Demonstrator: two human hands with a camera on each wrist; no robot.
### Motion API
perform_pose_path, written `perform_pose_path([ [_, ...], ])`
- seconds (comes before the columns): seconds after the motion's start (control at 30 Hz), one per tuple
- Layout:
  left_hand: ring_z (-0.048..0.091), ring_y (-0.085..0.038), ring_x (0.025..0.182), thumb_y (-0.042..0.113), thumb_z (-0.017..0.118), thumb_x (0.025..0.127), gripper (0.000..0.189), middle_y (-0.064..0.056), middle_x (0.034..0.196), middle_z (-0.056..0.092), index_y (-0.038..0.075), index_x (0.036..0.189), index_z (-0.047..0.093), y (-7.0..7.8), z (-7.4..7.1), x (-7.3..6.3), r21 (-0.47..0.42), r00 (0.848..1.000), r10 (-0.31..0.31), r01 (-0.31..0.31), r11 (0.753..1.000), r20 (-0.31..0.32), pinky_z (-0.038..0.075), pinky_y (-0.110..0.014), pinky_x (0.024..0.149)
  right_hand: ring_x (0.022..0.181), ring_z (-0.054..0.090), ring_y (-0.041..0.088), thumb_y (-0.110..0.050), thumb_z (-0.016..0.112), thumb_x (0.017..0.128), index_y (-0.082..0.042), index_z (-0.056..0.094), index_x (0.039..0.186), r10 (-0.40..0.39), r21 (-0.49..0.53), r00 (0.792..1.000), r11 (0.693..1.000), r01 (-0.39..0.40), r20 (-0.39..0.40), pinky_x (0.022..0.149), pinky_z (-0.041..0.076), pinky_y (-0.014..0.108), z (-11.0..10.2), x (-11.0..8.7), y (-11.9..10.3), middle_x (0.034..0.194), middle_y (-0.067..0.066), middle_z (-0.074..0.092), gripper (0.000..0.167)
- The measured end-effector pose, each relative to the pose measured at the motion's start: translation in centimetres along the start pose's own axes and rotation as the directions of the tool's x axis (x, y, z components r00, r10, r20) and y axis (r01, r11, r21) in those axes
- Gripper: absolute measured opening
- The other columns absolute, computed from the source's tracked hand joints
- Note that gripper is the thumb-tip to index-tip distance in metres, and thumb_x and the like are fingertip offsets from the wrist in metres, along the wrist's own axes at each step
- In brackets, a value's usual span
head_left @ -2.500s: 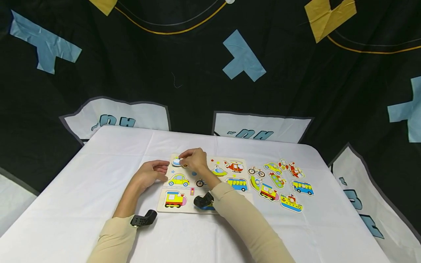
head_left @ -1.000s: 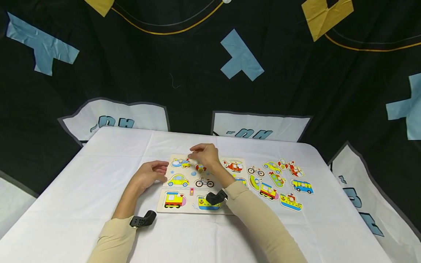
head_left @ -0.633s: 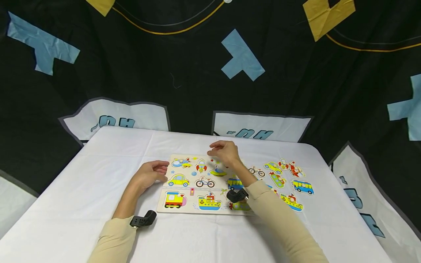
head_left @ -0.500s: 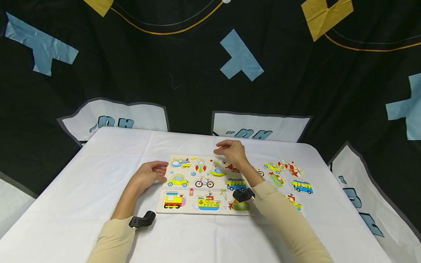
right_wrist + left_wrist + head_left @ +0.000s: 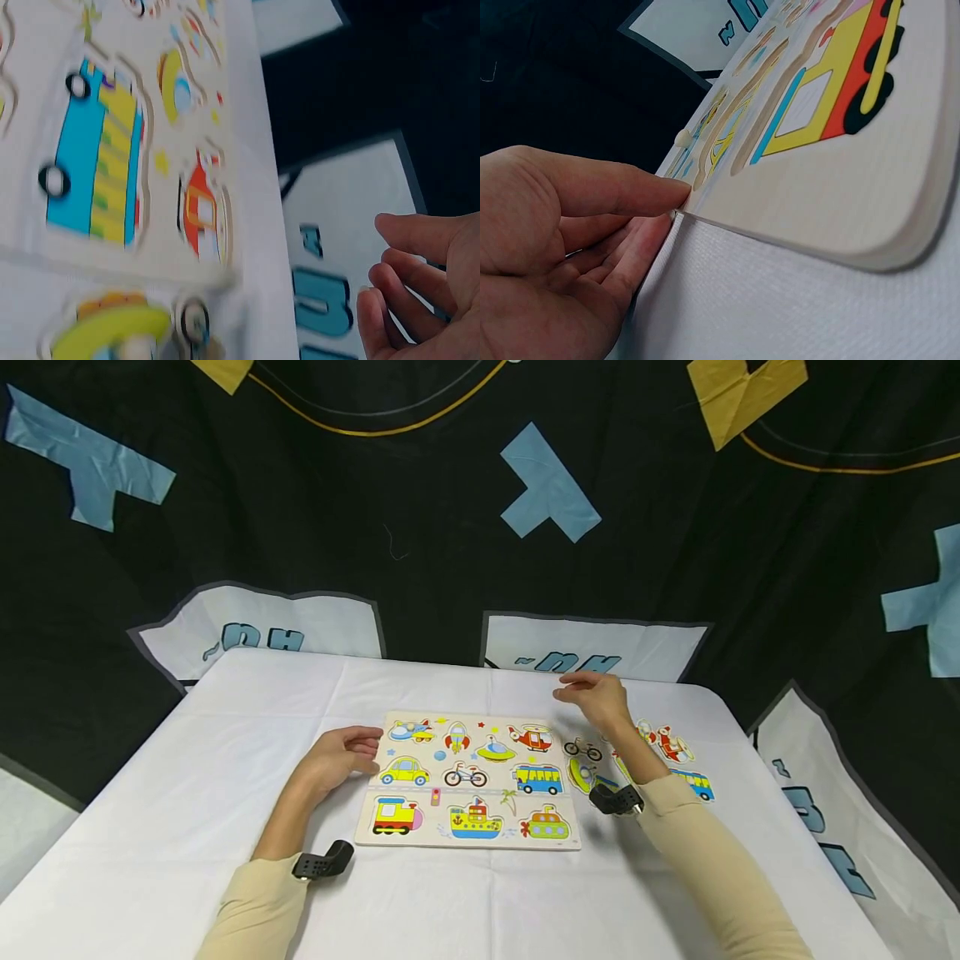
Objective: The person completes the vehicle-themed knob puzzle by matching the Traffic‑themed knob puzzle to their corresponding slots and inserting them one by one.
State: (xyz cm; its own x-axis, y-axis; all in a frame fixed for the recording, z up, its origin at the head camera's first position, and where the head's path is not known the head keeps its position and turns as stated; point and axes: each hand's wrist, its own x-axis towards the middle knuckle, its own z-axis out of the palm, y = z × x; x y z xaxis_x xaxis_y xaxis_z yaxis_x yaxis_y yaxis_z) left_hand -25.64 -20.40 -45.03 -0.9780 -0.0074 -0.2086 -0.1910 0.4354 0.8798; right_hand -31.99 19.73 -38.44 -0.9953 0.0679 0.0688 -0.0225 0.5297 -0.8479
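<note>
A wooden puzzle board (image 5: 468,843) printed with vehicles lies on the white table. My left hand (image 5: 343,756) rests at its left edge, thumb and fingertips touching the side; in the left wrist view the straight thumb (image 5: 622,187) meets the board's edge. An airplane piece (image 5: 411,732) sits in the upper left recess, its pale knob (image 5: 682,138) standing up. My right hand (image 5: 600,700) hovers beyond the board's upper right corner, holding nothing, fingers loosely bent. Loose knobbed pieces lie under and beside it: a bicycle (image 5: 582,749), a flying saucer (image 5: 585,775) and a bus (image 5: 693,783).
A red helicopter piece (image 5: 673,744) lies farther right, and the right forearm hides several other pieces. A black curtain (image 5: 450,543) hangs behind the table's far edge. The white tablecloth (image 5: 420,902) extends in front of the board.
My right hand has let go of the airplane piece at the board's upper left and moved right across the board to above the loose pieces. My left hand has stayed at the left edge.
</note>
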Motion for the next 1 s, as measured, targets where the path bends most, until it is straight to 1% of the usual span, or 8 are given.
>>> perform_pose_path([
  [0.17,0.062,-0.022,0.105,-0.002,0.075,0.079,0.065,-0.014,0.123,0.066,0.002,0.141,0.056,0.0,-0.2,-0.1,0.004,1.000,0.003,-0.003,1.000,-0.008,0.050,-0.028,0.088,0.113,0.060,0.031,-0.025,0.077,0.089,-0.009,0.073,0.121,0.047,-0.012,0.999,0.999,-0.047,-0.026,0.094,0.045,0.041,-2.1,0.2,1.2,0.119,0.017,0.070,0.036],
  [0.33,0.062,-0.022,0.105,-0.001,0.075,0.080,0.064,-0.013,0.123,0.066,0.003,0.141,0.056,0.0,-0.2,-0.1,0.005,1.000,-0.002,0.002,1.000,-0.010,0.051,-0.028,0.088,0.117,0.058,0.032,-0.029,0.076,0.090,-0.008,0.071,0.124,0.091,-0.050,0.993,0.994,-0.094,-0.074,0.096,0.044,0.041,-3.8,0.2,2.8,0.124,0.017,0.068,0.041],
  [0.5,0.061,-0.023,0.106,-0.001,0.076,0.079,0.065,-0.014,0.124,0.065,0.002,0.141,0.056,0.0,-0.1,-0.1,-0.004,1.000,0.005,-0.005,1.000,0.004,0.050,-0.026,0.087,0.121,0.058,0.033,-0.031,0.074,0.091,-0.007,0.070,0.126,0.144,-0.081,0.984,0.985,-0.153,-0.108,0.091,0.045,0.037,-5.3,0.2,4.3,0.129,0.018,0.067,0.043],
  [0.57,0.061,-0.024,0.107,-0.001,0.075,0.079,0.065,-0.015,0.124,0.065,0.002,0.141,0.056,0.0,-0.1,0.0,-0.006,1.000,0.011,-0.010,1.000,0.010,0.050,-0.026,0.086,0.122,0.058,0.034,-0.030,0.073,0.092,-0.007,0.069,0.128,0.165,-0.081,0.980,0.981,-0.175,-0.115,0.089,0.045,0.036,-5.9,0.3,4.9,0.131,0.018,0.067,0.043],
  [0.7,0.060,-0.024,0.106,-0.001,0.075,0.079,0.065,-0.014,0.124,0.065,0.002,0.141,0.056,-0.1,-0.1,0.0,-0.007,1.000,0.011,-0.011,1.000,0.012,0.050,-0.026,0.086,0.123,0.057,0.035,-0.029,0.070,0.094,-0.006,0.067,0.132,0.189,-0.093,0.975,0.975,-0.201,-0.117,0.091,0.045,0.037,-6.7,0.3,6.2,0.133,0.019,0.066,0.044],
  [0.87,0.060,-0.024,0.106,-0.001,0.076,0.079,0.065,-0.013,0.124,0.065,0.004,0.141,0.056,-0.2,0.1,0.1,-0.010,1.000,-0.003,0.003,1.000,0.001,0.050,-0.028,0.088,0.123,0.056,0.035,-0.027,0.068,0.096,-0.007,0.065,0.135,0.218,-0.120,0.969,0.965,-0.231,-0.112,0.094,0.046,0.038,-7.4,0.3,7.8,0.135,0.020,0.063,0.044],
  [1.0,0.060,-0.023,0.107,0.001,0.076,0.080,0.064,-0.013,0.124,0.065,0.005,0.141,0.056,-0.2,0.1,0.1,0.001,1.000,-0.009,0.009,1.000,-0.012,0.050,-0.031,0.091,0.123,0.056,0.036,-0.025,0.067,0.096,-0.006,0.064,0.135,0.238,-0.140,0.965,0.958,-0.252,-0.108,0.097,0.046,0.043,-7.8,0.3,9.0,0.137,0.020,0.062,0.043],
])
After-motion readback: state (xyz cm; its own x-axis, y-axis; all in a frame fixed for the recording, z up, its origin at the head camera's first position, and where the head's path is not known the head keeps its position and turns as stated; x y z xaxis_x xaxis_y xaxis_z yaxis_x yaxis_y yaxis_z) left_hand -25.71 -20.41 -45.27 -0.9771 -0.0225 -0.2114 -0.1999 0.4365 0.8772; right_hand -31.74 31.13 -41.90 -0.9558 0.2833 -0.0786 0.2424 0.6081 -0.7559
